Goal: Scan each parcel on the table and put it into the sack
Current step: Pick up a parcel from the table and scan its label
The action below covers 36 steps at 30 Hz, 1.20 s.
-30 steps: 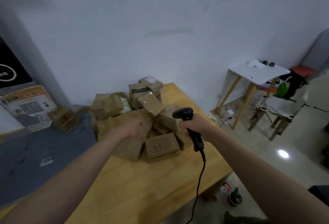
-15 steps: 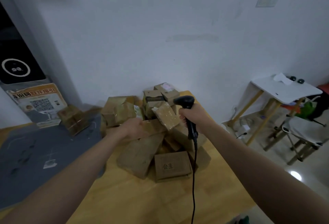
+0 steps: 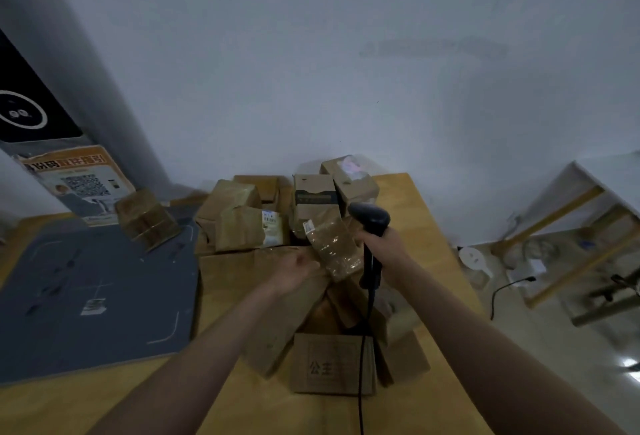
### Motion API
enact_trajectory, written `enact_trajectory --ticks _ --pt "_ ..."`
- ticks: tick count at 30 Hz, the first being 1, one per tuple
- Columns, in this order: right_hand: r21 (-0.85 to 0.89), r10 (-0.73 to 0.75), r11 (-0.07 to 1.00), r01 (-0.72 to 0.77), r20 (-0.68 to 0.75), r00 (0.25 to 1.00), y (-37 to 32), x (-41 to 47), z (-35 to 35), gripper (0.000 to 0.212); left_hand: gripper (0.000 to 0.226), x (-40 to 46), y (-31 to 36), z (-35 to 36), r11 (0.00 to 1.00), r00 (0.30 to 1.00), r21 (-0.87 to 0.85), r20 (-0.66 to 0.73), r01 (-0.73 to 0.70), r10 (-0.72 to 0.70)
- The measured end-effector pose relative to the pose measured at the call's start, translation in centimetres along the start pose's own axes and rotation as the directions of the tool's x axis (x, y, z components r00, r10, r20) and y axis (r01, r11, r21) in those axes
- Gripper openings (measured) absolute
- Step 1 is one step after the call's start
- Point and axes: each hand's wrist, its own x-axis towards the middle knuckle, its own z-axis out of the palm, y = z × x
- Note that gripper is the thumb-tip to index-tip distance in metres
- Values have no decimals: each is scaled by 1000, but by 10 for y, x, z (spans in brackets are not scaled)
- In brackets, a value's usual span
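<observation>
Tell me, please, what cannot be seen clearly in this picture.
- Sack: not in the head view.
- Left hand fingers: blurred on the tape-wrapped parcel; hold unclear.
- Parcel labels: too small and dim.
- Scanner cable: cut off by the bottom edge.

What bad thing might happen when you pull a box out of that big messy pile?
The left hand reaches into the parcel pile, where the taped parcel leans tilted on others; pulling one out may topple its neighbours. The scanner in the right hand trails a cable across the printed box, so it might snag or drag it.
</observation>
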Motion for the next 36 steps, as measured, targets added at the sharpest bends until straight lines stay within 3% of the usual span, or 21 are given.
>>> enact_trajectory --ticks 3,8,12,21,26,31,36 --pt "24 29 999 -30 39 999 10 22 2 13 45 8 4 10 986 998 -154 11 69 -68" --pt "152 70 985 -84 94 993 18 35 5 4 61 26 5 13 966 994 -235 35 104 -99" --pt "199 45 978 -67 109 993 21 30 6 16 53 26 8 18 956 998 -287 21 62 -59" --pt "303 -60 953 23 112 992 15 -20 11 24 60 -19 -5 -8 938 994 -336 -95 -86 57" --pt "363 -110 929 67 97 989 13 -71 30 30 80 -65 -15 -34 914 983 -378 -162 -147 91" --pt "484 -118 875 29 155 981 10 -134 49 20 43 -117 -34 -51 864 974 -462 -193 -200 122" --pt "484 -76 875 -23 185 980 18 -193 74 14 23 -168 -66 -67 866 944 -396 -243 -307 223"
